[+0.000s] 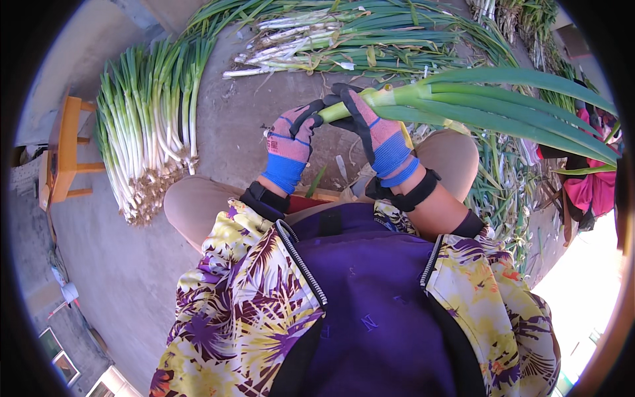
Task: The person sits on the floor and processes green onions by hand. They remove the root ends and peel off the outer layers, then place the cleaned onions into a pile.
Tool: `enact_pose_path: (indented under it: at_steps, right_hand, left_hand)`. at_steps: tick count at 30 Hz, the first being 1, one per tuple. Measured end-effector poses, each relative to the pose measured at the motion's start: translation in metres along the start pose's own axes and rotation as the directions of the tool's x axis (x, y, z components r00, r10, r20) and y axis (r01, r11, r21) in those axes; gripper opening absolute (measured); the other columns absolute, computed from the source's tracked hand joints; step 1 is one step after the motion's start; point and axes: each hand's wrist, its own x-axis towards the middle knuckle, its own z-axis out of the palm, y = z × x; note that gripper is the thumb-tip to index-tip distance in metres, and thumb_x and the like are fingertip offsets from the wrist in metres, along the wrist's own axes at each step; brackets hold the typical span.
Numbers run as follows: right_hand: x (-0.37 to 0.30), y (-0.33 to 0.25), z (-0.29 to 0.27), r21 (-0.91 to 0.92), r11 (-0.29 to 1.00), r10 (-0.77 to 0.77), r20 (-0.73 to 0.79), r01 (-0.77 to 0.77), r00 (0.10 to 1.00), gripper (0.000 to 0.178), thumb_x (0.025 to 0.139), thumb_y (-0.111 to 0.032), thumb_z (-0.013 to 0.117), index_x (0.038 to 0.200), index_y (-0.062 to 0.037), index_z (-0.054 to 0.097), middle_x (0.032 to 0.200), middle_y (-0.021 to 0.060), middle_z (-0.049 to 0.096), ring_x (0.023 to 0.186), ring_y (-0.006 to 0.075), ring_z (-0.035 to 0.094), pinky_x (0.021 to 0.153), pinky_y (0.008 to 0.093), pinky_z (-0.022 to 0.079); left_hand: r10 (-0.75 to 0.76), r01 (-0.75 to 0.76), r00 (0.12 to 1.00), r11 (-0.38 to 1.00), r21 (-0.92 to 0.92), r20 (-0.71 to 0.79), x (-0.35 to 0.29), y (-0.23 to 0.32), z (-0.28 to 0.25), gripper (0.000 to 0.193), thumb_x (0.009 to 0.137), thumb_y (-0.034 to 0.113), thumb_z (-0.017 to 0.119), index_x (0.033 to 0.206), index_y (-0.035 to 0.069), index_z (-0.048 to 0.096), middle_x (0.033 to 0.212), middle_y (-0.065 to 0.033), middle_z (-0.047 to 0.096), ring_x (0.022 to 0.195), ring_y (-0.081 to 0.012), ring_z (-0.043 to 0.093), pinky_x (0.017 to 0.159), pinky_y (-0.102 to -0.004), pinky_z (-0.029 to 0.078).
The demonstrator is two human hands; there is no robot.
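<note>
Green onion held in both gloved hands, over my lap

Green onion [463,99] sits right in front of me, stretched sideways above my knees, pale stalk end toward my left and the long flat green leaves fanning out to my right edge of view. My left hand [291,142] is clenched around the stalk end, pink and blue glove with black fingertips wrapped over it. My right hand [374,129] grips the stalk just beside it, where the pale part turns green, fingers curled over the top. So both hands are closed on the same onion, almost touching each other.

On the concrete floor [251,126] to my left there's a big pile of green onions [149,132] laid side by side, roots pointing toward me. Straight ahead lies another heap of onions [344,40], tops going right. Loose leaf trimmings [506,192] are scattered by my right knee. A small wooden stool [63,155] stands well apart from me, past the left pile. Someone in pink clothing [595,188] is at the far right edge, mostly hidden behind the leaves
</note>
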Motion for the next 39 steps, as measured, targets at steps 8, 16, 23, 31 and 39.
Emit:
enact_pose_path:
  at_steps: [8,16,23,31,39]
  right_hand:
    - [0.005,0.007,-0.019,-0.057,0.996,-0.072,0.057,0.075,0.996,0.036,0.095,-0.024,0.045,0.120,0.0019,0.052,0.108,0.0156,0.059,0.099,0.0235,0.060,0.088,0.0336,0.050]
    - [0.010,-0.024,-0.036,0.074,0.994,-0.071,-0.047,0.075,0.996,0.036,0.094,-0.025,0.048,0.116,0.0021,0.055,0.108,0.0161,0.059,0.100,0.0262,0.059,0.088,0.0398,0.049]
    - [0.015,-0.044,-0.041,0.051,0.988,-0.141,-0.095,0.146,0.985,0.036,0.091,-0.025,0.052,0.114,0.0033,0.056,0.104,0.0165,0.062,0.097,0.0264,0.059,0.087,0.0415,0.049]
    - [0.016,-0.046,-0.043,-0.010,0.984,-0.176,-0.065,0.175,0.982,0.036,0.091,-0.024,0.052,0.115,0.0035,0.056,0.104,0.0166,0.062,0.097,0.0262,0.060,0.087,0.0411,0.049]
    - [0.009,-0.048,-0.028,-0.094,0.985,-0.144,0.007,0.144,0.990,0.038,0.092,-0.025,0.049,0.115,0.0042,0.055,0.105,0.0168,0.061,0.096,0.0263,0.061,0.087,0.0389,0.048]
  left_hand:
    - [-0.148,0.147,0.976,0.989,-0.018,-0.160,0.007,0.000,-0.017,0.022,0.085,0.010,0.058,0.100,-0.006,0.061,0.093,-0.0121,0.067,0.082,-0.0168,0.063,0.075,-0.0261,0.048]
    - [-0.294,0.324,0.917,0.943,0.072,-0.270,0.009,-0.041,-0.048,0.026,0.084,0.015,0.061,0.104,-0.002,0.062,0.092,-0.0126,0.067,0.084,-0.0192,0.063,0.077,-0.0281,0.047]
    - [-0.281,0.145,0.947,0.806,0.573,0.155,0.003,-0.058,-0.040,0.063,0.072,0.033,0.071,0.126,0.009,0.050,0.125,-0.0166,0.051,0.117,-0.0312,0.047,0.099,-0.0367,0.037]
    - [0.069,-0.094,0.995,0.884,0.459,0.071,0.016,-0.038,-0.043,0.053,0.073,0.032,0.070,0.118,0.008,0.055,0.115,-0.0167,0.057,0.111,-0.0330,0.050,0.095,-0.0378,0.039]
    - [0.285,-0.334,0.942,0.852,0.403,0.179,0.022,0.006,-0.024,0.051,0.072,0.032,0.070,0.116,0.010,0.056,0.119,-0.0154,0.054,0.115,-0.0324,0.047,0.098,-0.0423,0.034]
